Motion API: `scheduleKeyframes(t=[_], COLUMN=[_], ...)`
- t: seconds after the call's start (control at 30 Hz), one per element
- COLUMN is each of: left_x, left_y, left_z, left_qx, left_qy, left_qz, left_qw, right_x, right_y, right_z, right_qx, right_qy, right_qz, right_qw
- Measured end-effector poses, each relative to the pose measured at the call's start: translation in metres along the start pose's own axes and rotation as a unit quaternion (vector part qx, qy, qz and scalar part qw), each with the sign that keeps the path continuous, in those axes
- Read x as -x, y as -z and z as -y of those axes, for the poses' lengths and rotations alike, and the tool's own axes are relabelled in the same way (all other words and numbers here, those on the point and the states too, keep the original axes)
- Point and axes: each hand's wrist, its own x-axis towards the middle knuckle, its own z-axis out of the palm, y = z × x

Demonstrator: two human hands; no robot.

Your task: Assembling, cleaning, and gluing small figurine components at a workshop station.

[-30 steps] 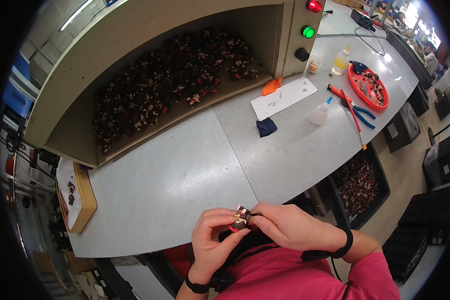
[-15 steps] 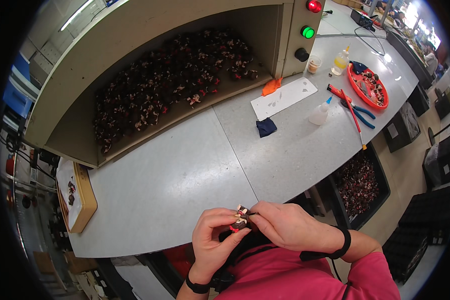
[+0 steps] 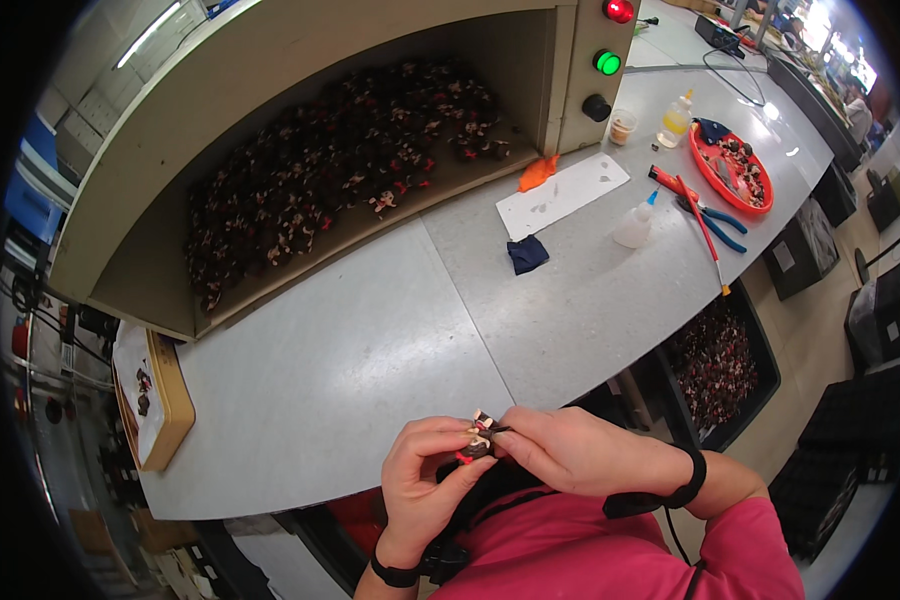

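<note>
Left hand and right hand both pinch a small dark part, its shape mostly hidden by fingertips.

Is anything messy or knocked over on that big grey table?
Nothing looks spilled or broken. The bottles stand upright, the pliers lie beside the red tray, and a blue cloth sits crumpled near the white sheet. Both hands pinch one small part.
</note>
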Motion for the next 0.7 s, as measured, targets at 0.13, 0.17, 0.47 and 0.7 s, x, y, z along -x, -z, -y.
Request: scheduleKeyframes(t=[0.13, 0.17, 0.47, 0.7], left_x=[-0.001, -0.001, -0.001, 0.001], left_y=[-0.003, -0.004, -0.003, -0.002], left_z=[-0.006, -0.005, -0.002, 0.002], left_qx=[0.011, 0.01, 0.059, 0.047], left_qy=[0.016, 0.016, 0.002, -0.001], left_qz=[-0.014, -0.015, -0.012, -0.017], left_qw=[1.0, 1.0, 0.998, 0.999], right_x=[0.001, 0.002, 0.004, 0.002], right_y=[0.01, 0.011, -0.009, -0.011], right_z=[0.003, 0.001, -0.001, -0.001], right_qx=[-0.146, -0.175, -0.117, -0.091], right_qy=[-0.012, -0.036, 0.011, 0.012], right_qz=[0.049, 0.059, -0.033, -0.038], right_qw=[0.988, 0.982, 0.993, 0.995])
